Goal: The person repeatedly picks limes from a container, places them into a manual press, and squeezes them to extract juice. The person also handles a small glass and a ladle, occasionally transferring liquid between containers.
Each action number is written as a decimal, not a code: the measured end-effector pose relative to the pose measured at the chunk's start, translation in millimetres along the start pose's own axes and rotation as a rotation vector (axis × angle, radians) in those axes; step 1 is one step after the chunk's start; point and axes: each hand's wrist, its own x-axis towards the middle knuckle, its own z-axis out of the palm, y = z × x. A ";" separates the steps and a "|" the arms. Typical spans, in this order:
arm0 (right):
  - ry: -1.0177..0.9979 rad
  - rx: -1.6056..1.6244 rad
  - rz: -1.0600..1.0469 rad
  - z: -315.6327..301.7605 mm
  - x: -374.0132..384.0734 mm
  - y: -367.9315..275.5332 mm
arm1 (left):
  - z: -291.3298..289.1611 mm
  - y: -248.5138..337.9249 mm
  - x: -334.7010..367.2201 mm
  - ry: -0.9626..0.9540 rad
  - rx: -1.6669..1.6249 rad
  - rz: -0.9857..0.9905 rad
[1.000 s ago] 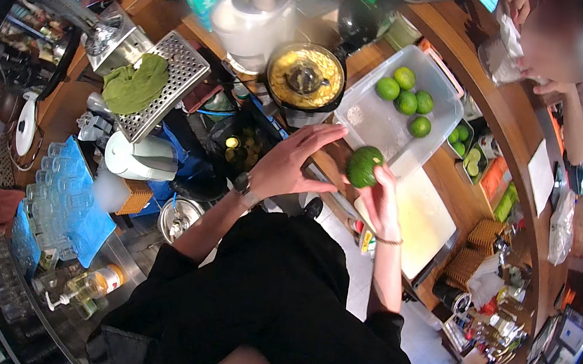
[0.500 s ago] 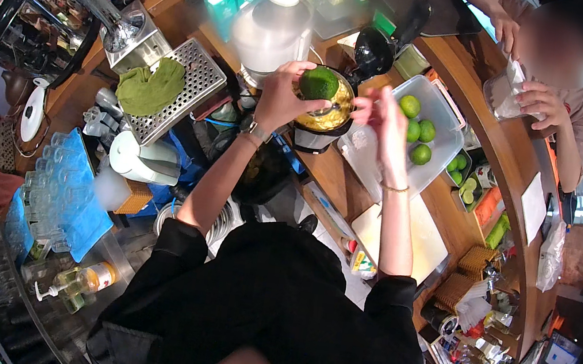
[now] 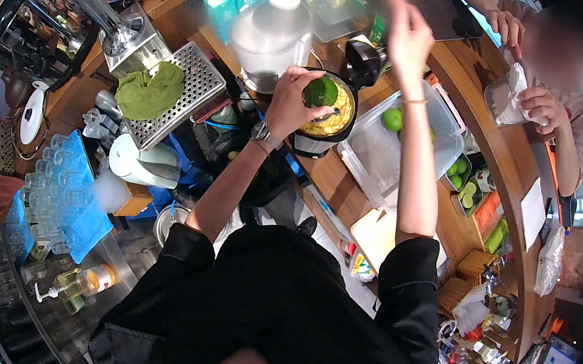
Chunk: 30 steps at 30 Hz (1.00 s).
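Note:
My left hand (image 3: 292,101) grips a dark green round fruit (image 3: 320,91) between thumb and fingers. It is over a small appliance (image 3: 309,146) with a black rim and silver base, whose round bowl holds yellow pulp (image 3: 343,111). My right hand (image 3: 407,39) is raised beyond the lime box, blurred by motion. It is close to a shiny black rounded object (image 3: 363,62), and whether it touches or holds that is unclear. Bright green limes (image 3: 392,119) lie in a clear plastic box (image 3: 372,148), partly behind my right forearm.
A white appliance (image 3: 270,39) stands behind the bowl. To the left are a perforated metal tray (image 3: 198,81) with a green cloth (image 3: 147,93), a white kettle (image 3: 144,157) and several glasses (image 3: 60,174). Across the counter a person (image 3: 571,130) holds a clear container (image 3: 501,99).
My right hand has moved up and away from the bowl. The bowl and black object have shifted slightly. My left hand still holds the green fruit, now farther over the bowl's left side.

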 end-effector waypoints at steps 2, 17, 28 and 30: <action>-0.124 -0.037 -0.100 18.6 -37.9 -34.9 | 4.0 3.0 -4.0 0.029 -0.088 -0.064; -0.178 -0.231 -0.628 101.1 -163.6 -10.5 | -25.9 -26.3 -55.1 0.260 -0.113 -0.097; -0.321 -0.142 -0.358 109.4 -192.8 9.4 | -44.2 21.2 29.1 0.073 -0.200 0.026; -0.379 -0.185 -0.156 113.3 -194.1 16.6 | -39.0 17.6 28.6 0.026 -0.214 -0.006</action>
